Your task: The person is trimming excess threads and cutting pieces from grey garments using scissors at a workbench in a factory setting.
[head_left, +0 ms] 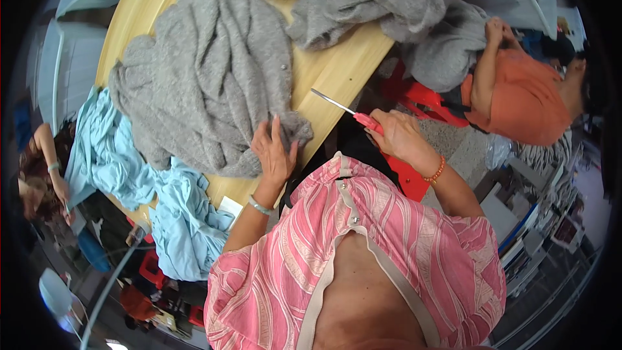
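A pile of grey knit fabric (207, 71) lies heaped on the light wood table. My left hand (273, 152) rests on its near right edge, fingers apart and pressing lightly on the cloth. My right hand (405, 136) is closed around the red handle of a pair of scissors (368, 121). Their thin metal blades point up and left over the table edge, apart from the fabric. The blades look closed together. Some of the handle is hidden by my fingers.
More grey fabric (363, 0) covers the far side of the wood table (133, 13). Light blue fabric (184, 220) hangs over its left edge. A person in orange (528, 97) sits at the right, handling grey cloth. Another person's arm (52, 155) reaches the blue cloth at the left.
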The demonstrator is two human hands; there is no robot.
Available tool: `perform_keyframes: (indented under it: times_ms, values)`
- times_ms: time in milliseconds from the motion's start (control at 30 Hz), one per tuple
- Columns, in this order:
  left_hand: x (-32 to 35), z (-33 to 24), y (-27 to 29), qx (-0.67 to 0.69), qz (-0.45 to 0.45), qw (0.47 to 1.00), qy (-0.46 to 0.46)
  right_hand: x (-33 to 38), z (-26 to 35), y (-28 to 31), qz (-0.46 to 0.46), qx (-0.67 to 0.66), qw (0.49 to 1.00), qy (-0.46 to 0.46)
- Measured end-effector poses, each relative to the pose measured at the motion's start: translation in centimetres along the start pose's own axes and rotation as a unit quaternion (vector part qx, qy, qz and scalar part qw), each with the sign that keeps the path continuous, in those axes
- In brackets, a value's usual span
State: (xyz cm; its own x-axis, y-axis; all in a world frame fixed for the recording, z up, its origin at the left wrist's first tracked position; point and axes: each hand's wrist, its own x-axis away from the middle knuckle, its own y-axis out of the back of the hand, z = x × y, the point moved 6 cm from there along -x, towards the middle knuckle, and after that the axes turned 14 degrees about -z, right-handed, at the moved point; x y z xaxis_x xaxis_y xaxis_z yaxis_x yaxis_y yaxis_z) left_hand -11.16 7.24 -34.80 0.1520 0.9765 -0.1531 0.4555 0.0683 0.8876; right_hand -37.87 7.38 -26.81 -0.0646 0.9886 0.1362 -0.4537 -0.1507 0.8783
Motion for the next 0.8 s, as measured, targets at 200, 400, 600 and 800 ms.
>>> perform_keyframes:
  times_ms: [200, 400, 600, 800]
  values:
    - [2.4, 4.3, 1.0, 0.042, -0.093, 0.977, 0.188, -0.2, -0.3, -0.3, 0.01, 0.005, 1.0, 0.0]
    - [-2.9, -1.5, -0.3, 0.215, -0.141, 0.957, 0.133, -3.3, 1.5, 1.0, 0.04, -0.015, 0.999, -0.003]
    - [-5.4, -12.4, -3.7, 0.425, 0.007, 0.905, 0.001, -9.1, 2.7, 3.7, -0.005, -0.022, 0.997, 0.078]
    - [-0.2, -2.3, -3.1, 0.414, -0.155, 0.813, 0.379, -12.6, 5.0, 4.1, 0.001, 0.031, 0.987, 0.156]
